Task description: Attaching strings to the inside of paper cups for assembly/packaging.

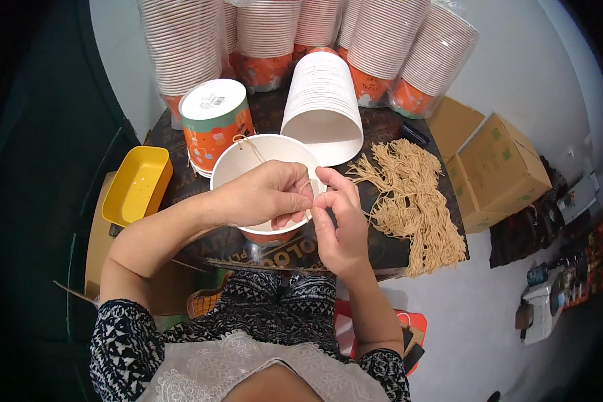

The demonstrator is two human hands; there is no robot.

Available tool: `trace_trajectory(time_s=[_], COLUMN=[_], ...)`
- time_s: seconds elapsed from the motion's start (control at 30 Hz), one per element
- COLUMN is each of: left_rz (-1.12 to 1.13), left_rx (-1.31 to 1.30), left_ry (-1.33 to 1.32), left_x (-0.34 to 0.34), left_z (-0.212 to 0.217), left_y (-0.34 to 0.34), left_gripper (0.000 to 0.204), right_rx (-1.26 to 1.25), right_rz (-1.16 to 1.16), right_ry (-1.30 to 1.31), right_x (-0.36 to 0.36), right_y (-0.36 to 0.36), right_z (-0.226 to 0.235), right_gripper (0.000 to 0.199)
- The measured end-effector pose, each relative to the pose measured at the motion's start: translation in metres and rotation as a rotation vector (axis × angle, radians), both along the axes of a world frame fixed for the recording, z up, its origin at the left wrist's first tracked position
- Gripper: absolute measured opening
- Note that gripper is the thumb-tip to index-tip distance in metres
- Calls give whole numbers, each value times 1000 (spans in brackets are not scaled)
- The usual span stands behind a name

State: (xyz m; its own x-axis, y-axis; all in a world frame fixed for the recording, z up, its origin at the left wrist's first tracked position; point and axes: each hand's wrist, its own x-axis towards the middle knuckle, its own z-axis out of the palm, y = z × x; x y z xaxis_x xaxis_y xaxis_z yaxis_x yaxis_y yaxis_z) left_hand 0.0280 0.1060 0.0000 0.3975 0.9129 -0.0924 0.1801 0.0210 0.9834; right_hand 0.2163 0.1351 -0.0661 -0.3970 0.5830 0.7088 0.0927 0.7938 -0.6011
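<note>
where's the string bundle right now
In the head view, the string bundle lies on the right side of the dark table, between the right hand and the brown boxes.

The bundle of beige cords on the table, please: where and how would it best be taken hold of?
I'd gather the bundle of beige cords across its middle, coming from its right: it lies limp and lengthwise, with loose ends straggling on the left, so a full-width grasp should probably hold best.
</note>
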Motion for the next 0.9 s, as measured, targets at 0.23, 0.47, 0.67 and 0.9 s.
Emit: trace_trajectory(time_s=[0.23, 0.47, 0.67, 0.9], left_rz=[8, -14, -54, 73], left_rx=[-71, -79, 23, 469], left_ry=[-57, -30, 53, 357], left_x=[-2, -4, -5, 10], left_z=[-8, -1, -4, -3], left_y=[8, 6, 6, -15], left_gripper=[5, 3, 5, 9], right_rx=[64, 233, 259, 131], right_rz=[-72, -103, -145, -74], right_ry=[45, -31, -78, -98], right_x=[-6, 0, 6, 1], right_y=[-13, -15, 6, 6], right_z=[-3, -2, -2, 4], right_gripper=[12, 18, 14, 10])
